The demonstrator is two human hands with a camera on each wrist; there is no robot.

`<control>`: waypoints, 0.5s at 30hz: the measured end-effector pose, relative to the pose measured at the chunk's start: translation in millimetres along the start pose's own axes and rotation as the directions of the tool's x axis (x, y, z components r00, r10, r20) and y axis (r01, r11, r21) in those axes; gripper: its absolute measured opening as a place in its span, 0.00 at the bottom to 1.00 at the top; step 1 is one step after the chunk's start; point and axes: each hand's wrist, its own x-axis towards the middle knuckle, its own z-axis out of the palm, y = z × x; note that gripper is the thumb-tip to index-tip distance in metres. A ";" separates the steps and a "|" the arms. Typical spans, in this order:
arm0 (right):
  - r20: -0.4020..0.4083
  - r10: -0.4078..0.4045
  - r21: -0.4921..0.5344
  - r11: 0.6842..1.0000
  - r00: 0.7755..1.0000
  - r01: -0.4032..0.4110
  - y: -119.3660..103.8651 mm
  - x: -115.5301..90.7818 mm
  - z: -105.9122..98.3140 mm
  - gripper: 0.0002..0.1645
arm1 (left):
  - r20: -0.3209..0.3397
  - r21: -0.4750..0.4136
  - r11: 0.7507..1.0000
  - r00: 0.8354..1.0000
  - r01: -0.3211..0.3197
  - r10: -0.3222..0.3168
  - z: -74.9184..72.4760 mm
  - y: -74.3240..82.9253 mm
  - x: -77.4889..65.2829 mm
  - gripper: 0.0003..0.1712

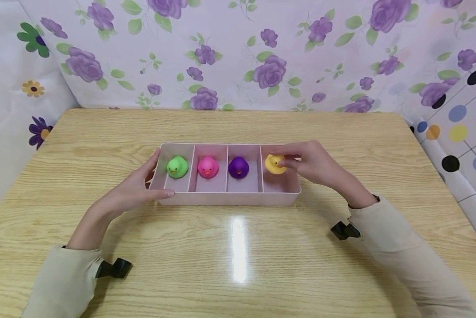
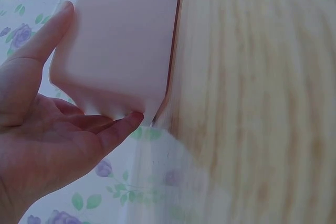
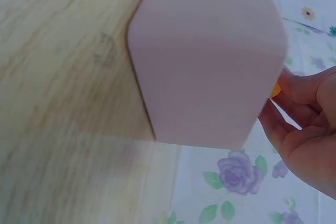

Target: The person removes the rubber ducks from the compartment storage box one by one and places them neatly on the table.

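A pale pink box (image 1: 226, 199) with a row of compartments lies lengthwise on the table. My left hand (image 1: 131, 192) holds its left end, thumb along the front rim and fingers against the end wall. In the rightmost compartment, my right hand (image 1: 319, 165) pinches a yellow rubber duck (image 1: 273, 164) between thumb and fingers. The other compartments each hold one duck: green (image 1: 177, 168), pink (image 1: 208, 168) and purple (image 1: 238, 168). From the right wrist, only a sliver of the yellow duck (image 3: 275, 90) shows behind the box wall (image 3: 205, 87).
The wood-grain table (image 1: 238, 260) extends around the box, with a light reflection in front. Behind it hangs a purple-flowered cloth (image 1: 230, 48); a dotted cloth (image 1: 460, 132) borders the right side. Both sleeves (image 1: 405, 251) carry a small black piece at the cuff.
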 end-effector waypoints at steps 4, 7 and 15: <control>-0.020 0.004 0.012 1.000 1.000 -0.004 -2.0 -3.0 -5.5 0.17 | 0.003 -0.007 1.000 1.000 0.002 -0.002 -0.2 -0.4 0.3 0.63; -0.030 0.023 0.022 1.000 0.999 -0.022 -2.7 -5.1 -9.5 0.17 | 0.004 -0.011 1.000 1.000 0.005 -0.005 -0.2 -1.1 0.7 0.63; -0.055 0.082 0.063 0.995 0.995 -0.078 -3.5 -7.0 -19.1 0.17 | 0.001 -0.004 1.000 1.000 0.000 0.000 -0.6 -0.6 0.0 0.63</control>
